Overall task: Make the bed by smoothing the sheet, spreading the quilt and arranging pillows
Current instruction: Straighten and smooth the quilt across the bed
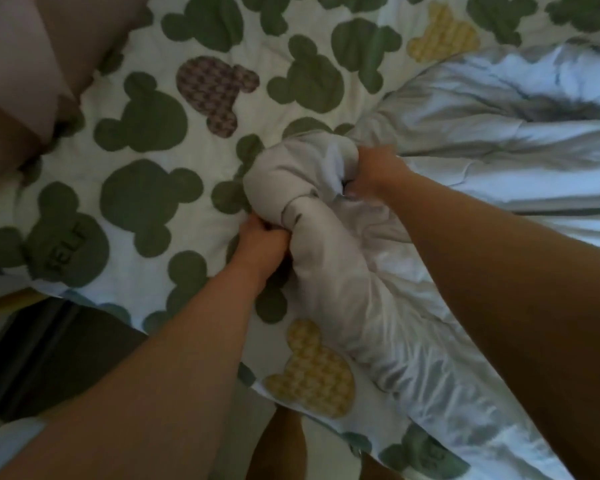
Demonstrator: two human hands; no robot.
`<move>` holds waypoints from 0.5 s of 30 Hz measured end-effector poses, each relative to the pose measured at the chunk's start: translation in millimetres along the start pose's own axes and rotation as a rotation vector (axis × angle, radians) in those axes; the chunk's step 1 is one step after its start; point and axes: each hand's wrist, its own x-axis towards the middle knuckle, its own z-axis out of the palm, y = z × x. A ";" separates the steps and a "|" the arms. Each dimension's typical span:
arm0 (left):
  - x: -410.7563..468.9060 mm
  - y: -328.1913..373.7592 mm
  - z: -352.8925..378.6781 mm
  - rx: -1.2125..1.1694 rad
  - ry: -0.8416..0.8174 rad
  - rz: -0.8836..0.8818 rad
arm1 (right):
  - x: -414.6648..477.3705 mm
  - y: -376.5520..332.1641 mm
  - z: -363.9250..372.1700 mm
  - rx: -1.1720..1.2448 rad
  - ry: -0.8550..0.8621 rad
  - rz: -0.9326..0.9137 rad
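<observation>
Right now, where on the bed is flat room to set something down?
The patterned sheet lies flat and bare left of the white quilt, beyond the left hand. Crowded at right: that hand and the right hand grip the heaped quilt.

Patterned cover [146,188] lies flat; bunched white bedding [482,140] rises right.

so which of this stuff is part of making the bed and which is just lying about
Job: white quilt, gripped by left hand and right hand; patterned bedding.
Lying about: dark object beside the bed; pinkish shape, possibly a pillow.
</observation>
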 end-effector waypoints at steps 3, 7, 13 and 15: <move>-3.7 14.1 8.8 -0.111 -0.084 -0.095 | 1.1 -1.7 16.7 -0.004 0.050 -0.049; -12.9 12.4 -18.3 0.082 0.248 -0.065 | -14.3 -15.5 5.6 0.431 0.396 -0.061; -55.7 -25.0 -102.0 0.592 0.707 -0.127 | -24.4 -43.2 -24.0 0.565 0.461 -0.285; -67.4 -40.7 -104.7 0.608 0.672 -0.277 | -37.8 -38.3 -8.8 0.472 0.180 -0.363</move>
